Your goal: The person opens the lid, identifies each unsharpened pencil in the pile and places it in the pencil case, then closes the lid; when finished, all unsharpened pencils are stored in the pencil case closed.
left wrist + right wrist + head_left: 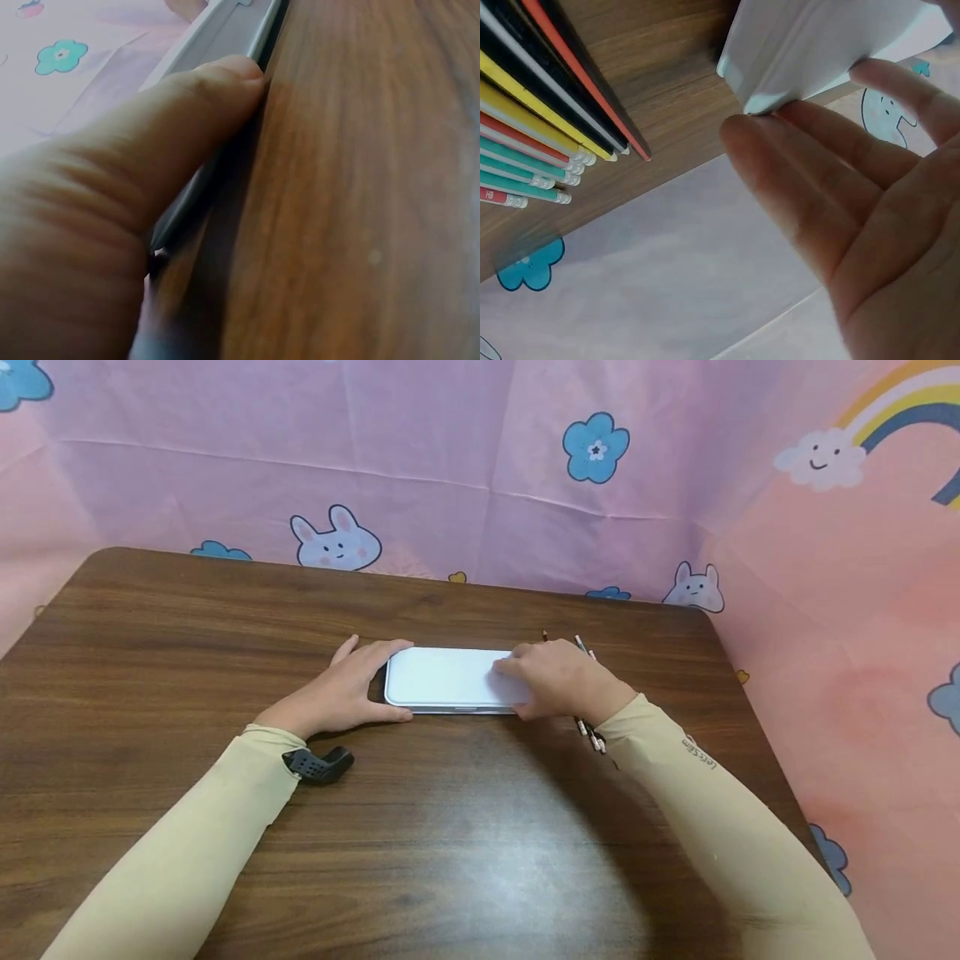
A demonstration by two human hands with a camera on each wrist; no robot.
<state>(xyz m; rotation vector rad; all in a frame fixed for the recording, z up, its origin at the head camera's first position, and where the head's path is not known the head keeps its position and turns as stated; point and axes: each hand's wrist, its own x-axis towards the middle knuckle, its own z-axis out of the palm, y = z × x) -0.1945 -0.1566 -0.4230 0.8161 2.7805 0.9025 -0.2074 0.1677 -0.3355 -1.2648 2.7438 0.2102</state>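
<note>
A flat white pencil case [446,677] with rounded corners lies lid-down-flat and closed on the table, its small front latch facing me. My left hand [341,689] holds its left end, the thumb along the front side and a finger at the back corner. In the left wrist view the thumb presses on the case's side [232,34]. My right hand [566,681] grips the right end, with one finger on the lid and the thumb at the front. In the right wrist view, fingertips touch the end and far edge of the case [817,52].
Several pencils [547,112] in black, yellow, red and teal lie side by side just right of the case, partly hidden under my right hand in the head view. The brown wooden table [337,860] meets a pink patterned cloth [450,468] behind and at the right.
</note>
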